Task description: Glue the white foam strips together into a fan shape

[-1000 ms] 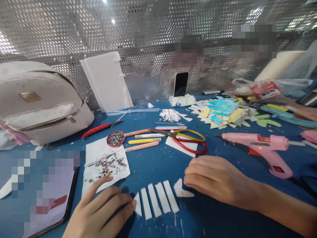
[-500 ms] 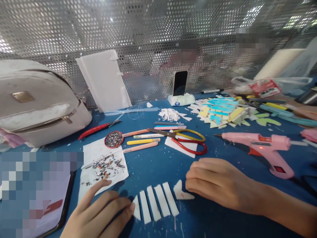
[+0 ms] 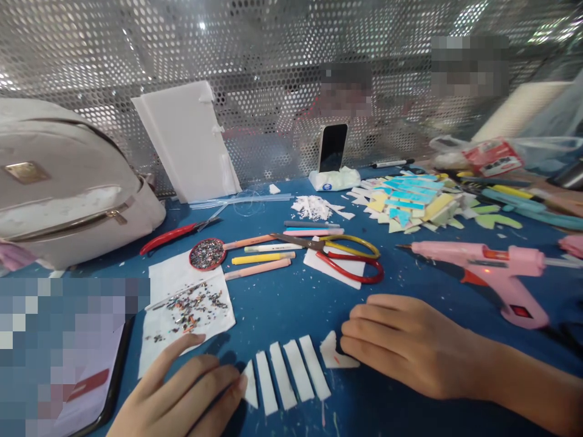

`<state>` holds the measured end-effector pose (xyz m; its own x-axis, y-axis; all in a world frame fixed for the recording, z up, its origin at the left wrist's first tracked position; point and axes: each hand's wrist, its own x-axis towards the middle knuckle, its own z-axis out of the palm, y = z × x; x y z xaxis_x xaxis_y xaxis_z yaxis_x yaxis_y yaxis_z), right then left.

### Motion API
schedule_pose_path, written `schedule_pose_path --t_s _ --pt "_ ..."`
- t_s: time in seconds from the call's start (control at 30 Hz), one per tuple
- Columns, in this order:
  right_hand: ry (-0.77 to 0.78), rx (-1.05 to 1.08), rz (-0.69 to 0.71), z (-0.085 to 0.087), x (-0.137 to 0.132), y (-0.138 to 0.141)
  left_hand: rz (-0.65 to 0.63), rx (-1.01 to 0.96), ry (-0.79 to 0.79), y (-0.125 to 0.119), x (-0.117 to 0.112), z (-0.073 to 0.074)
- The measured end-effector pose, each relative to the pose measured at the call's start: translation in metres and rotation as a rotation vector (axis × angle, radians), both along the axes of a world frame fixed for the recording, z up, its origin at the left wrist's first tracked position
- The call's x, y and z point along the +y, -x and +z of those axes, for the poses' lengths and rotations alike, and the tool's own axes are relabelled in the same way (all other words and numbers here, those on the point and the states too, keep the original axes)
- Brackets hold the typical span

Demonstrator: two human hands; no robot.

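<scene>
Several white foam strips (image 3: 285, 376) lie side by side on the blue table (image 3: 282, 300) in front of me. My left hand (image 3: 182, 397) rests flat, fingers stretched out, with a fingertip touching the leftmost pointed strip. My right hand (image 3: 410, 343) lies palm down, fingers loosely curled, its fingertips against a small white offcut (image 3: 334, 354) beside the strips. Neither hand holds anything.
Beyond lie scissors (image 3: 339, 255), coloured pens (image 3: 262, 258), a pink glue gun (image 3: 492, 267), paper with glitter bits (image 3: 186, 303), a round glitter tin (image 3: 207, 253), red pliers (image 3: 170, 235), foam scraps (image 3: 410, 203), a phone on a stand (image 3: 332, 149), a beige backpack (image 3: 64, 182), a white board (image 3: 186, 142), a tablet (image 3: 82, 388). Other people sit behind the mesh screen.
Both hands stay almost where they were; the view has shifted slightly. The strips and offcut have not moved.
</scene>
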<state>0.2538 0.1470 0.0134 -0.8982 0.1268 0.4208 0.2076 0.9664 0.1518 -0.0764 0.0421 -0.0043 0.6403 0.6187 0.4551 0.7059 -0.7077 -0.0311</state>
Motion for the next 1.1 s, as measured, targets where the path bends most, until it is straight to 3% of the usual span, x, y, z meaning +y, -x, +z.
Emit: schedule_pose_path --t_s 0.17,0.6,0.87,1.1 --pt "-0.017 0.004 0.001 0.001 0.000 -0.001 -0.010 0.005 0.017 0.002 -0.001 -0.002" --pt "0.137 0.006 -0.043 0.001 0.001 -0.002 0.008 -0.119 0.161 -0.005 -0.001 0.003" --pt "0.160 0.068 -0.057 -0.002 0.005 -0.003 -0.009 -0.112 0.152 -0.002 -0.001 0.000" --pt "0.046 0.045 -0.146 0.010 -0.005 -0.014 -0.003 -0.117 0.137 -0.004 -0.002 0.002"
